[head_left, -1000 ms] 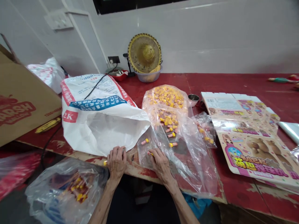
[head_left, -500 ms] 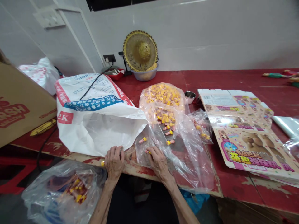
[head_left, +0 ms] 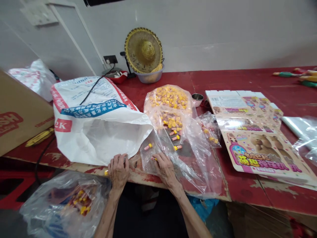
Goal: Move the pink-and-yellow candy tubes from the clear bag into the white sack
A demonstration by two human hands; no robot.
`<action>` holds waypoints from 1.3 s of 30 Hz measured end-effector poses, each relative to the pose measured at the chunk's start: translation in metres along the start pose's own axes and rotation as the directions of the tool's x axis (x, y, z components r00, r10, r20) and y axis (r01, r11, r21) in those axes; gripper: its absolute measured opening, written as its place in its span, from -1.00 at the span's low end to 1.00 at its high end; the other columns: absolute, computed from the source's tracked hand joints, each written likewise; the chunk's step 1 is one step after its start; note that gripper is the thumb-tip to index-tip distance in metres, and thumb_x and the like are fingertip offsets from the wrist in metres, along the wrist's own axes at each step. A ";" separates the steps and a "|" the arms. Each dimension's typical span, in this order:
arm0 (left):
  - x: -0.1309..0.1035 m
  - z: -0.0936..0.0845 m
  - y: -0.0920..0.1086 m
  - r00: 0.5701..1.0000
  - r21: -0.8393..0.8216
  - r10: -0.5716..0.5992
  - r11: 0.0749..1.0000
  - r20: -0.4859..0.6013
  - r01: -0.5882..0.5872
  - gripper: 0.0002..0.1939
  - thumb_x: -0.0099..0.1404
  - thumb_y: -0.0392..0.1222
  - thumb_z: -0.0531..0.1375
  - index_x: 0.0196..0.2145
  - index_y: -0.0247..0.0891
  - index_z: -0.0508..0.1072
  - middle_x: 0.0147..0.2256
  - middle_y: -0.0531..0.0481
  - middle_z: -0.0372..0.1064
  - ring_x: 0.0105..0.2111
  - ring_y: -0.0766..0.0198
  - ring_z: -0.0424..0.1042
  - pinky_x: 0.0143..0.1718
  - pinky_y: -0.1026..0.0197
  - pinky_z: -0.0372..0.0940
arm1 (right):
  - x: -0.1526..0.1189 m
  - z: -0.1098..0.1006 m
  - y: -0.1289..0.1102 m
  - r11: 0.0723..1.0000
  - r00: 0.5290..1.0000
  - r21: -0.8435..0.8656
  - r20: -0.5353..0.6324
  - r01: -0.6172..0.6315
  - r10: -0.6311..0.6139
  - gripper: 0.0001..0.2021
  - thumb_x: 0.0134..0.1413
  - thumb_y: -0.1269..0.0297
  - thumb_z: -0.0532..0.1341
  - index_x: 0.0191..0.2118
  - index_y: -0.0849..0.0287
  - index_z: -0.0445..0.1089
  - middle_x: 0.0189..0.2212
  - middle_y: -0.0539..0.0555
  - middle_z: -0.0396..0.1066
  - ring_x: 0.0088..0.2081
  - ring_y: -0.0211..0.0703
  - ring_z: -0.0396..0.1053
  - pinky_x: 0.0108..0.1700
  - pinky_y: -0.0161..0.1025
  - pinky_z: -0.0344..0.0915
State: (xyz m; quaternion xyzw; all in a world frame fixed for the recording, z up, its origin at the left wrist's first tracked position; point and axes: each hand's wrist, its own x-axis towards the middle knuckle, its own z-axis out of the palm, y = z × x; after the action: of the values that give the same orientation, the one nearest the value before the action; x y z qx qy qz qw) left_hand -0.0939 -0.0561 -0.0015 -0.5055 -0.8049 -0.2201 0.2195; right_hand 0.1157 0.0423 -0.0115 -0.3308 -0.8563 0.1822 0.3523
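Glossy clear plastic bag (head_left: 198,155), smooth plastic sack (head_left: 71,141), shiny metal cup (head_left: 197,103), glossy card sheets (head_left: 257,145), chipped painted table (head_left: 242,82)

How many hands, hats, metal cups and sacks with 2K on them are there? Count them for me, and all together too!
Left hand and right hand: 2
Hat: 1
Metal cup: 1
2K sack: 1
Total: 5

Gap between left hand (head_left: 119,169) and right hand (head_left: 163,167) — white sack (head_left: 96,124) blocks forward-left, transparent bag (head_left: 195,165) forward-right.
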 end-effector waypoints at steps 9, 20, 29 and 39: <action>0.000 -0.002 0.002 0.998 -0.003 -0.040 0.999 0.045 0.040 -0.72 0.55 -0.15 0.05 -0.11 -0.22 0.57 -0.10 -0.17 0.49 -0.14 0.03 0.39 -0.11 0.03 0.19 | 0.000 -0.003 -0.001 0.999 0.998 0.005 0.050 -0.036 0.036 -0.77 0.47 0.50 0.07 -0.02 0.07 0.41 -0.16 0.03 0.50 -0.15 -0.07 0.45 -0.05 -0.16 0.28; 0.001 -0.003 0.003 0.992 -0.026 -0.092 0.995 0.084 0.095 -0.72 0.54 -0.13 0.05 -0.11 -0.21 0.55 -0.09 -0.19 0.48 -0.10 0.01 0.38 -0.07 0.02 0.20 | 0.000 -0.004 -0.002 0.997 0.994 0.038 0.085 -0.065 0.062 -0.75 0.44 0.49 0.08 0.01 0.05 0.43 -0.15 0.05 0.49 -0.12 -0.05 0.45 -0.02 -0.14 0.32; 0.001 -0.004 0.004 0.995 -0.015 -0.081 0.996 0.060 0.082 -0.70 0.55 -0.12 0.04 -0.11 -0.22 0.55 -0.11 -0.19 0.48 -0.12 -0.01 0.38 -0.07 0.00 0.21 | 0.001 -0.007 -0.006 0.997 0.995 0.044 0.072 -0.071 0.067 -0.79 0.48 0.47 0.09 0.01 0.09 0.42 -0.13 0.05 0.49 -0.10 -0.07 0.44 0.02 -0.17 0.30; 0.002 -0.003 0.003 0.995 -0.014 -0.077 0.997 0.060 0.078 -0.70 0.54 -0.13 0.04 -0.12 -0.22 0.56 -0.11 -0.19 0.48 -0.12 0.00 0.38 -0.07 0.00 0.22 | 0.001 -0.001 -0.003 0.997 0.996 0.032 0.066 -0.065 0.063 -0.77 0.46 0.48 0.07 -0.02 0.07 0.44 -0.14 0.05 0.51 -0.10 -0.07 0.46 0.02 -0.15 0.33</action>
State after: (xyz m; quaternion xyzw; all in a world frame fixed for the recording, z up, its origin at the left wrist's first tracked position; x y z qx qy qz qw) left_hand -0.0911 -0.0556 0.0027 -0.4821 -0.8282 -0.2198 0.1827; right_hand 0.1148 0.0411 -0.0090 -0.3460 -0.8530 0.2186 0.3238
